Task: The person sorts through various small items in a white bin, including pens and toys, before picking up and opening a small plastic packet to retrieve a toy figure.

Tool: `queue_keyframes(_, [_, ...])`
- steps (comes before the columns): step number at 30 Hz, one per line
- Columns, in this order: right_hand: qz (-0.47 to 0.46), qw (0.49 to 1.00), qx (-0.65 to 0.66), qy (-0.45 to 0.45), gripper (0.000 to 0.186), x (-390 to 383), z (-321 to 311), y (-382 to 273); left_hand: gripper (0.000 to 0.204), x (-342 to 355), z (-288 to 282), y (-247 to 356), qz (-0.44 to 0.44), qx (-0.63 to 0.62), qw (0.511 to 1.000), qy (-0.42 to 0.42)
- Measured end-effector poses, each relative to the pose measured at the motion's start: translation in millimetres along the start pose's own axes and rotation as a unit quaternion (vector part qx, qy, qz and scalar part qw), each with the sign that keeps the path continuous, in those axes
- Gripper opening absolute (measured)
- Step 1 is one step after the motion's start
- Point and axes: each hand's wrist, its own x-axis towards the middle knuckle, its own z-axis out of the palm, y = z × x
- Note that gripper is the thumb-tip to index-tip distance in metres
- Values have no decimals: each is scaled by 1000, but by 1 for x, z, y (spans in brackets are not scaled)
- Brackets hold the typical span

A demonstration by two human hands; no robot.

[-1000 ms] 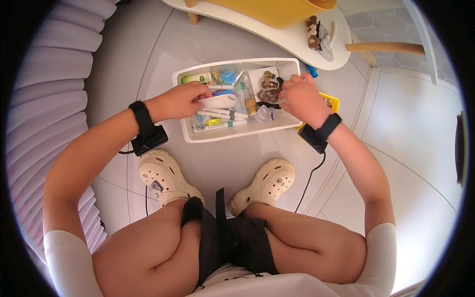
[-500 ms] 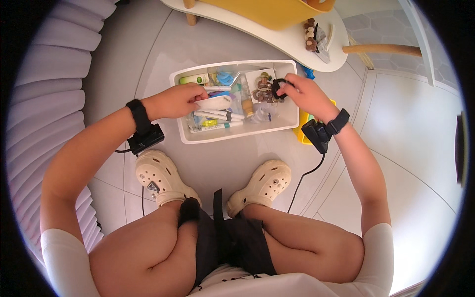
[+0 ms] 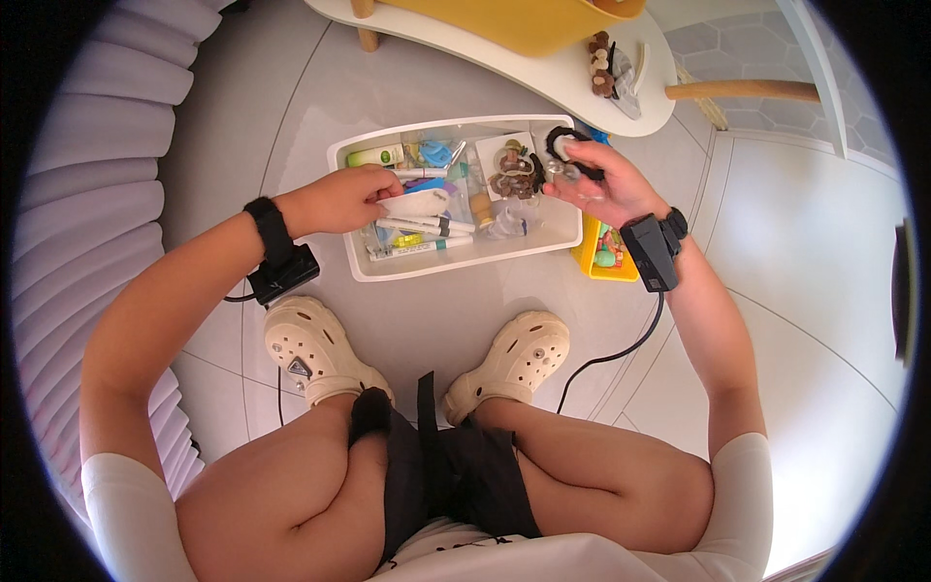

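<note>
A white rectangular bin (image 3: pixel 456 270) stands on the floor before me, filled with small items. My left hand (image 3: pixel 359 197) reaches over its left side, fingers closed on the end of a flat white rounded piece (image 3: pixel 419 204). Over the right end of the bin, my right hand (image 3: pixel 621 187) is turned palm up. It grips a black loop (image 3: pixel 555 138) that looks like a hair tie, with something clear and shiny beside the fingers. Below my left hand lie white marker pens (image 3: pixel 427 226). Between the hands, brown bead-like pieces (image 3: pixel 512 175) rest on a white card (image 3: pixel 493 153).
Beyond the bin stands a low white table (image 3: pixel 543 80) with wooden legs, carrying a yellow container (image 3: pixel 504 21). A small yellow basket (image 3: pixel 609 274) sits right of the bin. My beige clogs (image 3: pixel 315 344) are close in front. Pleated fabric (image 3: pixel 107 194) hangs at the left.
My right hand has lifted the black loop away from the brown pieces, moved slightly right and turned palm up. My left hand stays on the white piece.
</note>
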Motion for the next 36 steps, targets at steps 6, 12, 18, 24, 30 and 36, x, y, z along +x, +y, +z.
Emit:
queue_keyframes(6, [-115, 977, 117, -138, 30, -9, 2, 11, 23, 1, 2, -3, -1, 8, 1000, -3])
queue_keyframes(12, [-132, 971, 160, -123, 31, -9, 7, 14, 24, -1, 1, -3, -4, -3, 1000, 5])
queue_keyframes(18, [-142, 970, 162, -110, 30, -8, 7, 14, 26, 1, 2, -2, -12, 10, 1000, -20])
queue_keyframes(24, [-144, 970, 184, -67, 23, -10, 7, 15, 25, 1, 2, -2, -2, 15, 1000, 1])
queue_keyframes(30, [-159, 967, 190, -59, 10, -7, 10, 23, 25, 0, 2, -1, -15, 3, 1000, -7])
queue_keyframes(36, [-171, 968, 181, -20, 36, -10, 31, 28, 25, -2, 4, 3, -15, 9, 1000, -3])
